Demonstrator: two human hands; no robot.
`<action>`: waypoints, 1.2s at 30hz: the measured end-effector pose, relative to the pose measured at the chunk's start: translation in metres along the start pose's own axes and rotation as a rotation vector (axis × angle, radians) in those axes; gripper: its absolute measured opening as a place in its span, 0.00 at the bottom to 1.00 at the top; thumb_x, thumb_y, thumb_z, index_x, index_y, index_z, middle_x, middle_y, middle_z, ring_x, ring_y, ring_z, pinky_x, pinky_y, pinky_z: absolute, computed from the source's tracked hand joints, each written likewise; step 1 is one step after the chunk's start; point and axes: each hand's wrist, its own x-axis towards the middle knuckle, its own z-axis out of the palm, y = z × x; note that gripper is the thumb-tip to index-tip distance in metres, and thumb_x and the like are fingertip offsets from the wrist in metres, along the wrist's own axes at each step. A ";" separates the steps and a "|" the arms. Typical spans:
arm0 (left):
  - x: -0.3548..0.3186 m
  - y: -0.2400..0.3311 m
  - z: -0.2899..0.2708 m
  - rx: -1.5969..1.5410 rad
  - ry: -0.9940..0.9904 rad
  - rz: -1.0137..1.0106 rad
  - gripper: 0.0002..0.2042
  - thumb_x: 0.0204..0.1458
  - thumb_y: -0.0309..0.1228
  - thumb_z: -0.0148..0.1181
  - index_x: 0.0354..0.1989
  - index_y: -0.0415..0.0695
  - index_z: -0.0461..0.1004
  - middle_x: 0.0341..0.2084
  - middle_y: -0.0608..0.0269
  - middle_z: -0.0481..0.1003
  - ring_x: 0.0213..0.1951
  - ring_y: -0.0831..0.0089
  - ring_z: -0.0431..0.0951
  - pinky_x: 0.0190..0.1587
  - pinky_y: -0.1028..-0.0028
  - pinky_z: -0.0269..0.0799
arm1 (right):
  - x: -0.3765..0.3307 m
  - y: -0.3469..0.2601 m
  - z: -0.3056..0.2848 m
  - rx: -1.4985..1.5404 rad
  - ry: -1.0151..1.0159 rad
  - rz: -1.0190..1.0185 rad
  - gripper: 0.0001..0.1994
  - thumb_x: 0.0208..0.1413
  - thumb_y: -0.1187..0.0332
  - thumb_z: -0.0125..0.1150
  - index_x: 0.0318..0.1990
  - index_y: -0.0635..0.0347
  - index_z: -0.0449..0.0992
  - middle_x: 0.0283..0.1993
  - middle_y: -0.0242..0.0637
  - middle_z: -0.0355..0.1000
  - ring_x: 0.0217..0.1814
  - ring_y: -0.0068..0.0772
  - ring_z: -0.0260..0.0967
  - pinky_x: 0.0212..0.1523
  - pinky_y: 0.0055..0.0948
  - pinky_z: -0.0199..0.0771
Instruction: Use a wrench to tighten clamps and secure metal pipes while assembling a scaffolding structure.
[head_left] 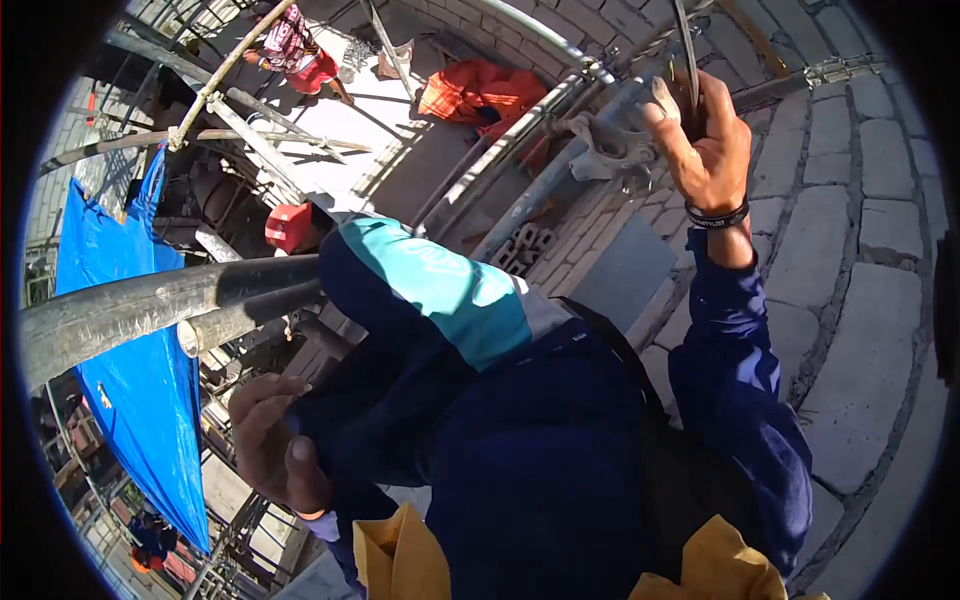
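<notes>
At the upper right, my right hand (708, 140) is raised with its fingers closed around a thin dark strip (686, 45) that runs up past the frame; what it belongs to is hidden. A dark wristband (718, 216) circles that wrist. Just left of those fingers, a metal scaffold clamp (612, 150) sits on a grey pipe. Lower left, my left hand (275, 440) is open, fingers loosely bent and thumb apart, with nothing visible in it. It is beside the dark part of my navy and teal clothing (450, 290).
A thick scaffold pipe (130, 315) crosses at left, with a blue tarp (130, 370) behind it. A block wall (850, 350) rises at right. Below, a person in red shorts (310, 70) stands near an orange sheet (480, 95). Yellow cloth (400, 555) shows at the lower edge.
</notes>
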 end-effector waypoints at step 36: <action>-0.169 -0.074 -0.172 0.029 0.914 -0.294 0.11 0.51 0.31 0.52 0.41 0.39 0.71 0.35 0.61 0.74 0.40 0.75 0.72 0.46 0.78 0.66 | 0.005 -0.136 0.223 1.176 -0.597 0.395 0.19 0.53 0.48 0.49 0.37 0.56 0.67 0.17 0.28 0.57 0.15 0.21 0.52 0.20 0.24 0.57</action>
